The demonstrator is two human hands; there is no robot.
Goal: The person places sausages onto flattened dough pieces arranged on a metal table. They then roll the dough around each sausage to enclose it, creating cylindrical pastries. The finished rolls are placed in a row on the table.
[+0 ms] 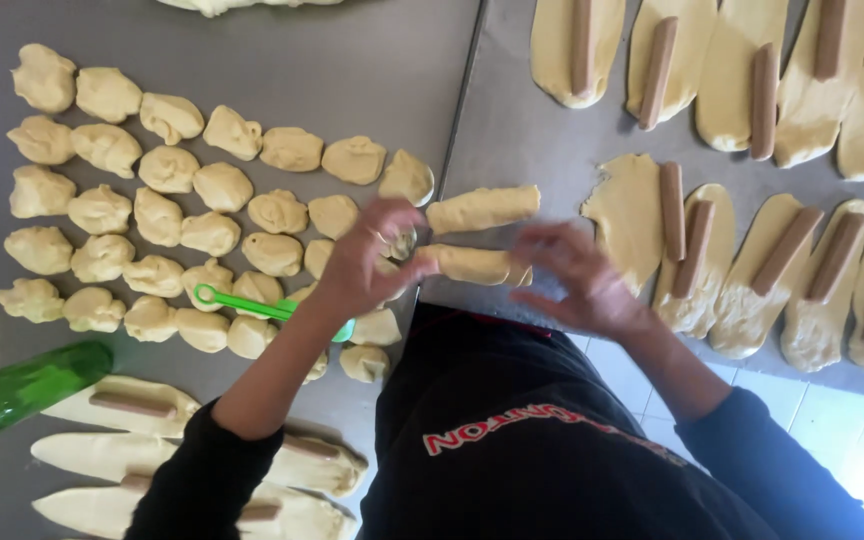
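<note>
Pale rolled dough log (472,265) (soft, oblong), left hand (362,262) pinching its end

Green bottle (22,388), green scraper (252,305) (among dough lumps (102,150))

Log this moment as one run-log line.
left hand: on rolled dough | right hand: open, beside roll | dough balls: left | sausages on dough: right
</note>
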